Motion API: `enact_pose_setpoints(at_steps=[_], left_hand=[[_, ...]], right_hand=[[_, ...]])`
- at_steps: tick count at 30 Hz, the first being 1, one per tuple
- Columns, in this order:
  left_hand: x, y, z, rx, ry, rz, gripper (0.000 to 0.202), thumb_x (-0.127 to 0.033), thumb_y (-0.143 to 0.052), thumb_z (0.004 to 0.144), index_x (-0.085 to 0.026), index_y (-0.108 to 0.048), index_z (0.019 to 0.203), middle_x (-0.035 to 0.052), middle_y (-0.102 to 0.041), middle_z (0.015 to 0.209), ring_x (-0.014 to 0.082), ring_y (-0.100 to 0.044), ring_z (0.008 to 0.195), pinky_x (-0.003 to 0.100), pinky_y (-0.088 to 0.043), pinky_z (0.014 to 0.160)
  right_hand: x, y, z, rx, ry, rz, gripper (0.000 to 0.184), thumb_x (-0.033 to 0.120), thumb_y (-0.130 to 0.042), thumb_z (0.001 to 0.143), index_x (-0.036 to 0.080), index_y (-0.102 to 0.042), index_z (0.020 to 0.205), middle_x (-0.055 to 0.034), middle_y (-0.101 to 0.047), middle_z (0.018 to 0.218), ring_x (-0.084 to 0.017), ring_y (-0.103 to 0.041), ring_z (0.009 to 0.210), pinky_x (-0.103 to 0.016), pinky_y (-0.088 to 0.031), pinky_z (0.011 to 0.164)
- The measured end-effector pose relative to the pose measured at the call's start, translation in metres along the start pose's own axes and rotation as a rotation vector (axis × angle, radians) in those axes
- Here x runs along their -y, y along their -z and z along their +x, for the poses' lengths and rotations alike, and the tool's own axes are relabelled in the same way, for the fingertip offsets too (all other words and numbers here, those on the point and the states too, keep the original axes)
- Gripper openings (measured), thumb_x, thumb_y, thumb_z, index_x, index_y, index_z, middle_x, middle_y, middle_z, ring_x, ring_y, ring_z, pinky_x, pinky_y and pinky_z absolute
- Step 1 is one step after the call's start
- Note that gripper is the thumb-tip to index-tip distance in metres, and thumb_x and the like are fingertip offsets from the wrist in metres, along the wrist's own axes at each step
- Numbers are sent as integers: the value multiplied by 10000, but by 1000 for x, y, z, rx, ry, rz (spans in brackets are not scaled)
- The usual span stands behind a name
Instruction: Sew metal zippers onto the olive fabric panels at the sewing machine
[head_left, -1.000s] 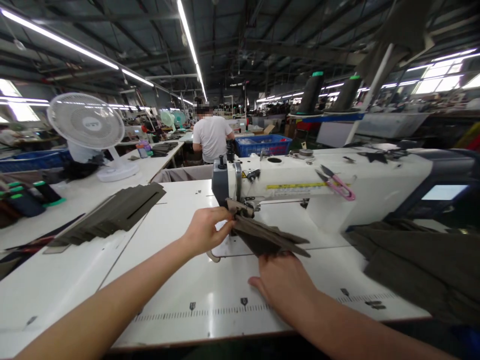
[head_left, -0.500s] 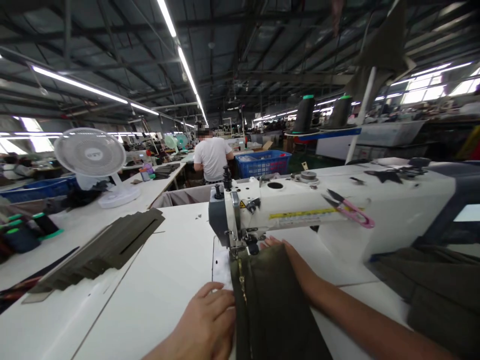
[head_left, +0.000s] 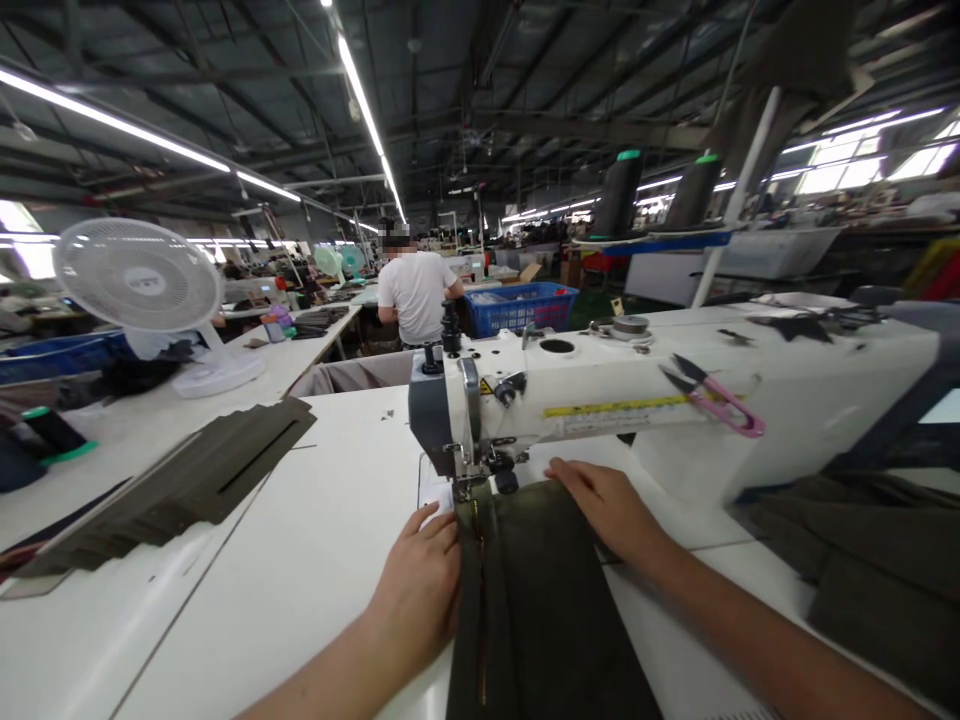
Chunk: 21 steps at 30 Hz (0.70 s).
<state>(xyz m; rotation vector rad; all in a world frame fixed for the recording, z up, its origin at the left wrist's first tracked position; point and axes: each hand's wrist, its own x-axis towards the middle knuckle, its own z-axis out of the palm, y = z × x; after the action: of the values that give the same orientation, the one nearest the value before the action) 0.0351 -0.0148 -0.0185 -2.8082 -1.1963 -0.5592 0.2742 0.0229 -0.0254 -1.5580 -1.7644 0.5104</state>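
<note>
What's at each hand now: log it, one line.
left hand: at left edge of dark cloth; right hand: at cloth's upper right edge; sewing machine: head over cloth; pink-handled snips: on machine arm

Background note: what stands around you, left to right.
On your left, a white fan (head_left: pixel 139 278) stands on a pale surface (head_left: pixel 154 425); a dark thread cone (head_left: pixel 52 428) with a green base sits nearer you. Ahead, a co-worker (head_left: pixel 418 295) in white has their back to you, a blue basket (head_left: pixel 517 309) just to the right. Farther off, left of the co-worker: a pale green fan (head_left: pixel 328 261) beside a teal fan (head_left: pixel 352 260). Lit strip lights (head_left: pixel 360 95) run overhead. To your right, well back, a translucent bin (head_left: pixel 776 252), with bright windows (head_left: pixel 844 165) beyond.
</note>
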Motion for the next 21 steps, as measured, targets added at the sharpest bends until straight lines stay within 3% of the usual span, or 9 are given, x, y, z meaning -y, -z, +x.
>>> enact_pose_setpoints(at_steps=[3,5,8,12,15,19,21], left_hand=[[0,0,2,-9,-7,52,210,-162,-501,672,-158,-624,842,101,-648,928,241,-561,982,411,-352,987],[0,-1,4,-18,-30,80,195,-151,-503,671,-155,-624,825,96,-650,895,238,-572,941,410,-361,978],[-1,-2,6,-27,-80,111,158,-136,-507,680,-148,-620,790,91,-651,852,230,-584,880,408,-373,965],[0,-3,4,-20,-66,92,147,-126,-509,679,-147,-613,781,94,-643,862,230,-579,890,406,-381,960],[1,-3,1,-48,-22,47,135,-118,-499,702,-155,-608,772,89,-636,868,224,-581,885,405,-414,924],[1,-4,-2,-146,43,81,155,-116,-442,779,-153,-592,780,93,-626,836,217,-595,795,401,-496,777],[3,-5,-3,-214,48,115,182,-113,-426,791,-132,-584,880,118,-631,894,232,-601,830,409,-512,769]], right_hand=[[11,-2,-2,16,95,-381,246,286,-442,868,162,-647,927,-57,-689,843,-204,-627,770,-280,-423,686],[18,-2,0,42,208,-626,226,176,-424,866,157,-632,950,-64,-684,833,-209,-619,773,-294,-391,710],[20,1,7,72,306,-791,239,115,-395,865,155,-619,938,-64,-670,790,-210,-603,762,-305,-352,710],[11,-1,13,87,286,-833,217,142,-408,876,163,-621,838,-48,-654,708,-192,-586,681,-287,-341,623],[20,-8,4,40,318,-861,205,87,-419,846,129,-619,841,-101,-643,806,-235,-568,795,-326,-362,685],[44,-31,-20,-62,583,-635,236,105,-396,857,113,-632,869,-126,-631,913,-232,-562,870,-354,-427,792],[49,-46,-30,-76,688,-486,280,102,-366,861,72,-624,968,-144,-631,998,-219,-570,939,-342,-445,866]])
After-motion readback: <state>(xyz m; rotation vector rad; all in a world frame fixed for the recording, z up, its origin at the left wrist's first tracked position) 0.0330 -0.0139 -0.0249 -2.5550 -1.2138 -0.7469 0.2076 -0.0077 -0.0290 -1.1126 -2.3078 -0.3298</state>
